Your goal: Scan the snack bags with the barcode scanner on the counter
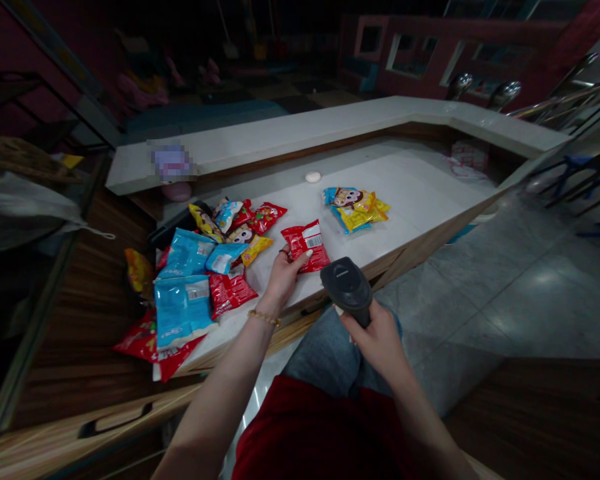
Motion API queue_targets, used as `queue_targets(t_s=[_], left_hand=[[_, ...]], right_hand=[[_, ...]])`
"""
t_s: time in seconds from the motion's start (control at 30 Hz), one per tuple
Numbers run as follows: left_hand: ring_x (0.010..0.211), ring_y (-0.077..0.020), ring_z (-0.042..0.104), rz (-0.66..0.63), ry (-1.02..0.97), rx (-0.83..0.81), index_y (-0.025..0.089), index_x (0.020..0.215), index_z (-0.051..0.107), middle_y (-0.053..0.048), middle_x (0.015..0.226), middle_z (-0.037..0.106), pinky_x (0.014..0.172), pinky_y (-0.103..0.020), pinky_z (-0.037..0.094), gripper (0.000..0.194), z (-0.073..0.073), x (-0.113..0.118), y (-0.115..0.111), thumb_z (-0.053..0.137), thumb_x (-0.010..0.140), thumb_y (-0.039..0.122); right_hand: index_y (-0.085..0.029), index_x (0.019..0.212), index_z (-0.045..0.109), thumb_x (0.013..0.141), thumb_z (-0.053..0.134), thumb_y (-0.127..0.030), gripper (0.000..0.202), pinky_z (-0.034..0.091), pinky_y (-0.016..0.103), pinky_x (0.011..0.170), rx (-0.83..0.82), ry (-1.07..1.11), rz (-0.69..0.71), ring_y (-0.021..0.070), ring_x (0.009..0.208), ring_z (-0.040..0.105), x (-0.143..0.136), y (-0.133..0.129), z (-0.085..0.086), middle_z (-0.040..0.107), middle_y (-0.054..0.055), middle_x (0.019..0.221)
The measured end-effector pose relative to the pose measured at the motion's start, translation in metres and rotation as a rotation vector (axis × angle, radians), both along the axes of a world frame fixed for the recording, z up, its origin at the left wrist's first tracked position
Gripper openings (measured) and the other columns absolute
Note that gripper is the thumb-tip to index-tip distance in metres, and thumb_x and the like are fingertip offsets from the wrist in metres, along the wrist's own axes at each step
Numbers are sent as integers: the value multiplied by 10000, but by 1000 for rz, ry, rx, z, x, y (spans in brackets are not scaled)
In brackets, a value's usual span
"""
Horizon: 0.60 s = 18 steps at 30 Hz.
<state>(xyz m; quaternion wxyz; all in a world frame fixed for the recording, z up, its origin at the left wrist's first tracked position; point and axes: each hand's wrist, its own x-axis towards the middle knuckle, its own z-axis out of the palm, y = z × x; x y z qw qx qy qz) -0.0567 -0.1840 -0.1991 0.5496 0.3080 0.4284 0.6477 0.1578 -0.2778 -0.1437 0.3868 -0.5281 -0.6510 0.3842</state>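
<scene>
My left hand [286, 272] grips the lower left edge of a red snack bag [309, 245], whose barcode faces up. My right hand [373, 330] is wrapped round the handle of a black barcode scanner [347, 283], its head close to the right of the red bag. To the left lies a heap of several snack bags, among them a large blue bag [183, 312], a red bag [231, 290] and a yellow bag [257, 250]. Further right on the white counter [405, 180] sits a small pile of yellow and blue bags [357, 210].
A raised white ledge [300, 137] runs along the counter's back. A small white oval object [313, 177] lies near it. A drawer handle [115, 420] is at lower left, and a crumpled bag [469, 160] at the far right end.
</scene>
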Motion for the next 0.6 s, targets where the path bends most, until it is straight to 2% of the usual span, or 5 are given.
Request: queue_targets(t_s=[0.2, 0.3, 0.4, 0.5, 0.6], left_hand=[[1058, -250, 793, 98, 64, 22, 231, 1202, 584, -63, 1104, 822, 1093, -455, 588, 582, -6, 1, 16, 921, 752, 379], [1147, -264, 751, 194, 295, 159, 244, 1292, 607, -78, 1205, 793, 1134, -431, 552, 536, 7, 8, 46, 848, 827, 357], [1365, -303, 650, 284, 573, 316, 253, 1429, 617, -112, 1451, 706, 1266, -442, 433, 519, 26, 25, 85, 743, 929, 307], [1605, -382, 420, 161, 925, 363, 239, 1559, 571, -141, 1686, 528, 1388, -581, 161, 609, 33, 48, 118, 697, 963, 267], [1702, -481, 139, -36, 1211, 283, 240, 1662, 480, -163, 1812, 318, 1352, -735, -5, 815, 22, 70, 137, 793, 921, 373]], right_hand=[[-237, 950, 712, 857, 652, -398, 196, 614, 362, 656, -32, 40, -12, 315, 713, 774, 5, 0, -2, 689, 13, 609], [-232, 933, 710, 860, 648, -394, 188, 604, 354, 653, -35, 47, -26, 304, 690, 763, 9, 0, -4, 679, 7, 604], [-232, 925, 706, 871, 650, -406, 190, 592, 340, 637, -47, 47, -42, 301, 700, 760, 14, 1, -7, 663, 4, 596], [-228, 953, 714, 872, 652, -409, 207, 582, 325, 619, -52, 47, -62, 300, 727, 769, 18, 2, -10, 679, 10, 621], [-228, 979, 723, 871, 649, -408, 222, 571, 311, 595, -59, 46, -71, 301, 745, 777, 22, 5, -10, 704, 21, 650]])
